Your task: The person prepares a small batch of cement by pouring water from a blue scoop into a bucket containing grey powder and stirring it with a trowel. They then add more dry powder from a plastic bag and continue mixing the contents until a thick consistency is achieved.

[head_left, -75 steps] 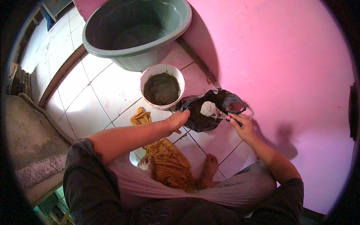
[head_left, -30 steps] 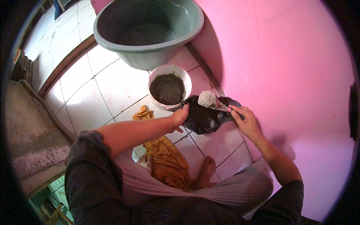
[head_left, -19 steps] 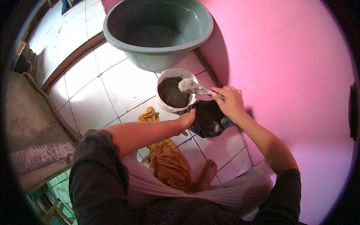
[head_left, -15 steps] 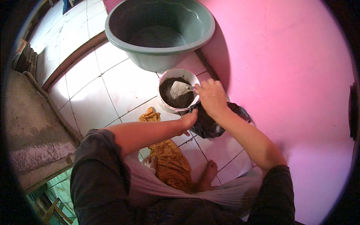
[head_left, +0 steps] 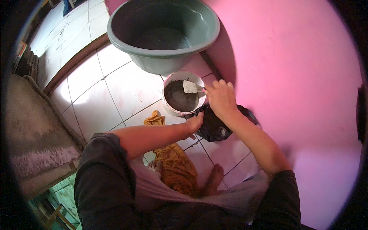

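My right hand [head_left: 220, 97] is closed round the handle of a putty knife [head_left: 189, 87]. Its pale blade, which seems to carry light powder, is over the right side of a white bucket [head_left: 165, 102]. Dark grey, paste-like material [head_left: 178, 97] lies inside the bucket. My left hand [head_left: 194, 124] grips the near-left edge of a black plastic bag [head_left: 216, 130], its thumb on the rim. The bag sits open under my right wrist, just right of the bucket, with some whitish powder showing inside.
A large grey-green tub [head_left: 161, 57] stands behind the bucket, beside the pink wall [head_left: 283, 76]. A crumpled mustard cloth [head_left: 174, 165] lies on the white tiles [head_left: 119, 92] between my feet. To the left are a raised step edge [head_left: 76, 63] and a cement-topped ledge [head_left: 42, 126].
The putty knife has moved right within the bucket's mouth, and its blade shows less pale material. My right hand shifted slightly right; my left hand stays at the bag.
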A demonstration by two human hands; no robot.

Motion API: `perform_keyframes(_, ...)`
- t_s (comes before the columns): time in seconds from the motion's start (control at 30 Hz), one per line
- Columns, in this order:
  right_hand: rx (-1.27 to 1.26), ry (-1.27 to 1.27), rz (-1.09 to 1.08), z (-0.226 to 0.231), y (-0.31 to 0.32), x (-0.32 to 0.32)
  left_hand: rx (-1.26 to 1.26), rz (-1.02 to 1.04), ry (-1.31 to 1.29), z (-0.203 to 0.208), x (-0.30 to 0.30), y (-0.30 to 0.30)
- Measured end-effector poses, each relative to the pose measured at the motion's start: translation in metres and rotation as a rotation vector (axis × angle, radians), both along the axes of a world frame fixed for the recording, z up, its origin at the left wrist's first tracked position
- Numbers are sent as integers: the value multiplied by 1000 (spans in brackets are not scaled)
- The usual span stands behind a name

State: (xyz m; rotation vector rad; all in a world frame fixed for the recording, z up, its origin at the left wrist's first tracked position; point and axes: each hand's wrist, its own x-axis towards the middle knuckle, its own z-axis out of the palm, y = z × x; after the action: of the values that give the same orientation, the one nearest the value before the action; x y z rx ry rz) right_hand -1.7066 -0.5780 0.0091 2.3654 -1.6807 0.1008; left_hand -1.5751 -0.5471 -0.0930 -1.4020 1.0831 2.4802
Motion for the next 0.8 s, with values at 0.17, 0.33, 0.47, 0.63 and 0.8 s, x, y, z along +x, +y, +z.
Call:
perform_keyframes(0.17,41,-281,-155,52,32,-44,12,12,5,-6,-2,5)
perform_keyframes(0.33,220,-287,-254,130,80,-70,29,99,3,-10,9,9)
perform_keyframes(0.47,369,-168,-280,114,113,-99,26,141,-30,-11,0,10)
perform_keyframes(0.63,484,163,-328,12,119,-112,-50,132,-4,-4,-2,9)
perform_keyframes(0.8,489,270,-305,-60,119,-127,-54,100,8,3,-6,9)
